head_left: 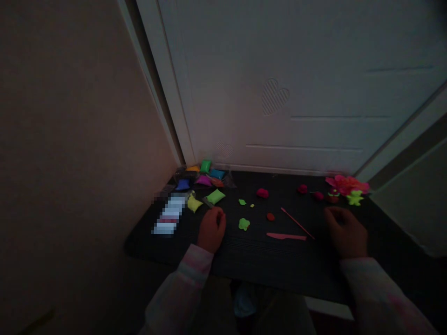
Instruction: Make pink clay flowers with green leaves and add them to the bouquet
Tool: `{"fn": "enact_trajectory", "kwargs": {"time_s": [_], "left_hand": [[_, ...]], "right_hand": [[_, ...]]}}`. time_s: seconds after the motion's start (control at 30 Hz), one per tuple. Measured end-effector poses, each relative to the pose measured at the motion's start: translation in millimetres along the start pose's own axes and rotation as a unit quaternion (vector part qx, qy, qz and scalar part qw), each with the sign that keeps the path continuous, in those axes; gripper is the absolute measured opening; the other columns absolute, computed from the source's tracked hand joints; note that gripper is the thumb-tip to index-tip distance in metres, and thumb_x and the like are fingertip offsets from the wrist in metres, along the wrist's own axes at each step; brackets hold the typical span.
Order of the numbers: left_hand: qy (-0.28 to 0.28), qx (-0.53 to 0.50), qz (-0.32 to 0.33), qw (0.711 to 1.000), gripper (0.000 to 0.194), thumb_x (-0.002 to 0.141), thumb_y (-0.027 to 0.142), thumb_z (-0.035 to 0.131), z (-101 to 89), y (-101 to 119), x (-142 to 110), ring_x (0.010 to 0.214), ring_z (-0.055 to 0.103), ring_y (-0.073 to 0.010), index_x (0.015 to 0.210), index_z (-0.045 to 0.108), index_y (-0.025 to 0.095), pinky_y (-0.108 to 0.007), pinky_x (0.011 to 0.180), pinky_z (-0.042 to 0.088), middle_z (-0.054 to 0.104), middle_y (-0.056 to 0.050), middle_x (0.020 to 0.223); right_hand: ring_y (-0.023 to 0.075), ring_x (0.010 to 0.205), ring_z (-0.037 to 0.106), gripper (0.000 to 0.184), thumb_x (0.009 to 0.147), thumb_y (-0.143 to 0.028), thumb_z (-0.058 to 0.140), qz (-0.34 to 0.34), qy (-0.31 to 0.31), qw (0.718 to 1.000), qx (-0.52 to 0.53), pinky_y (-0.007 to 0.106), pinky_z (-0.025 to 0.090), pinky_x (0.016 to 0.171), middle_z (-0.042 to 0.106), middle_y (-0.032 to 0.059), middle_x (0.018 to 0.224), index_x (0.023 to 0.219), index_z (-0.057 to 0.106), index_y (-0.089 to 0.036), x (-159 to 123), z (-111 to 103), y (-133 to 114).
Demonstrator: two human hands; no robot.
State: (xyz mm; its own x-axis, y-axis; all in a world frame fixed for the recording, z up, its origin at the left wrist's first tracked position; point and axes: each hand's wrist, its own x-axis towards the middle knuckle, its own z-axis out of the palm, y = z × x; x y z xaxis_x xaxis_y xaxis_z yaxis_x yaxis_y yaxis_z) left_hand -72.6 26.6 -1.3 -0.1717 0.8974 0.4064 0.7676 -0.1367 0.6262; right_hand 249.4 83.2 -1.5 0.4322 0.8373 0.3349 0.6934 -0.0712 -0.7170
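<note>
My left hand [211, 229] rests on a black tabletop [251, 256], fingers curled, beside a green clay lump [244, 224]; what it holds, if anything, is hidden in the dim light. My right hand [345, 231] lies palm down with bent fingers near a thin pink stick [296, 223] and a pink plastic knife [286, 236]. A small red clay disc [270, 216] sits between the hands. A pink clay flower [345, 184] and a green clay shape [355, 198] lie beyond my right hand.
Several bags of coloured clay [206, 179] are piled at the table's back left. A white door [296, 83] stands right behind the table, a beige wall [70, 139] on the left. Small magenta clay balls [262, 193] dot the back. The scene is very dark.
</note>
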Motion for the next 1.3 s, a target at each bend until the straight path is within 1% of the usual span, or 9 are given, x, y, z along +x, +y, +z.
{"fn": "enact_trajectory", "kwargs": {"time_s": [0.3, 0.5, 0.7, 0.77, 0.97, 1.1, 1.23, 1.3], "left_hand": [[-0.008, 0.014, 0.011, 1.000, 0.008, 0.077, 0.018, 0.045, -0.3, 0.6, 0.0, 0.069, 0.054, -0.0153, 0.077, 0.053, 0.019, -0.029, 0.065, 0.044, 0.057, -0.002, 0.071], [-0.011, 0.022, 0.031, 0.999, 0.009, 0.077, 0.017, 0.046, -2.0, 2.4, -0.2, 0.070, 0.055, -0.0158, 0.076, 0.055, 0.019, -0.029, 0.066, 0.044, 0.059, -0.002, 0.071], [-0.007, 0.032, 0.043, 0.999, 0.010, 0.077, 0.017, 0.047, -0.4, 1.0, 0.2, 0.069, 0.055, -0.0163, 0.077, 0.056, 0.018, -0.029, 0.066, 0.045, 0.060, -0.003, 0.071], [-0.008, 0.034, 0.050, 0.998, 0.011, 0.077, 0.017, 0.047, -0.3, 0.9, 0.1, 0.069, 0.055, -0.0164, 0.076, 0.057, 0.018, -0.029, 0.066, 0.045, 0.060, -0.003, 0.072], [-0.012, 0.045, 0.071, 0.996, 0.012, 0.078, 0.016, 0.047, -1.0, 1.4, 0.0, 0.072, 0.056, -0.0166, 0.077, 0.059, 0.017, -0.029, 0.067, 0.046, 0.062, -0.005, 0.073], [-0.015, 0.058, 0.078, 0.995, 0.012, 0.077, 0.015, 0.048, -1.5, 2.9, -0.1, 0.072, 0.056, -0.0164, 0.076, 0.060, 0.018, -0.030, 0.068, 0.046, 0.063, -0.004, 0.073], [-0.015, 0.084, 0.074, 0.994, 0.012, 0.078, 0.016, 0.049, -1.6, 3.9, -0.4, 0.072, 0.057, -0.0165, 0.076, 0.061, 0.019, -0.029, 0.070, 0.046, 0.063, -0.003, 0.073], [0.000, 0.110, 0.056, 0.992, 0.013, 0.078, 0.018, 0.049, -4.3, 2.3, 2.2, 0.077, 0.058, -0.0188, 0.077, 0.062, 0.019, -0.031, 0.073, 0.045, 0.063, -0.005, 0.076]], "right_hand": [[0.0257, 0.074, 0.062, 0.032, 0.065, -0.048, 0.048, 0.000, -0.005, 1.000, -0.007, 0.039, 0.046, 0.070, 0.065, 0.0078, 0.074, 0.074, 0.060, -0.020, -0.8, -1.4, -2.8], [0.0261, 0.077, 0.061, 0.033, 0.067, -0.050, 0.047, -0.009, -0.008, 1.000, -0.008, 0.041, 0.046, 0.074, 0.065, 0.0073, 0.073, 0.075, 0.060, -0.020, -0.6, -0.5, -1.3], [0.0259, 0.075, 0.062, 0.033, 0.066, -0.049, 0.048, -0.008, -0.016, 1.000, -0.010, 0.041, 0.047, 0.071, 0.065, 0.0071, 0.073, 0.076, 0.060, -0.020, -0.2, -1.0, 0.4], [0.0259, 0.076, 0.062, 0.033, 0.067, -0.049, 0.048, -0.011, -0.014, 1.000, -0.011, 0.040, 0.047, 0.072, 0.065, 0.0071, 0.074, 0.076, 0.060, -0.020, -0.3, -0.8, 1.0], [0.0250, 0.072, 0.062, 0.036, 0.066, -0.052, 0.047, -0.019, -0.005, 1.000, -0.009, 0.039, 0.047, 0.067, 0.066, 0.0069, 0.070, 0.075, 0.061, -0.019, -0.5, 0.5, 2.1], [0.0245, 0.071, 0.063, 0.037, 0.066, -0.052, 0.048, -0.024, -0.005, 1.000, -0.006, 0.038, 0.047, 0.067, 0.066, 0.0067, 0.070, 0.076, 0.061, -0.019, 0.1, 1.0, 3.1], [0.0243, 0.070, 0.063, 0.037, 0.067, -0.053, 0.048, -0.030, -0.006, 0.999, -0.013, 0.037, 0.047, 0.065, 0.066, 0.0059, 0.069, 0.075, 0.062, -0.019, 0.9, 0.8, 4.5], [0.0240, 0.069, 0.062, 0.037, 0.067, -0.053, 0.047, -0.035, -0.005, 0.999, -0.017, 0.037, 0.046, 0.064, 0.066, 0.0055, 0.069, 0.074, 0.062, -0.020, 1.2, 0.7, 5.2]]}}
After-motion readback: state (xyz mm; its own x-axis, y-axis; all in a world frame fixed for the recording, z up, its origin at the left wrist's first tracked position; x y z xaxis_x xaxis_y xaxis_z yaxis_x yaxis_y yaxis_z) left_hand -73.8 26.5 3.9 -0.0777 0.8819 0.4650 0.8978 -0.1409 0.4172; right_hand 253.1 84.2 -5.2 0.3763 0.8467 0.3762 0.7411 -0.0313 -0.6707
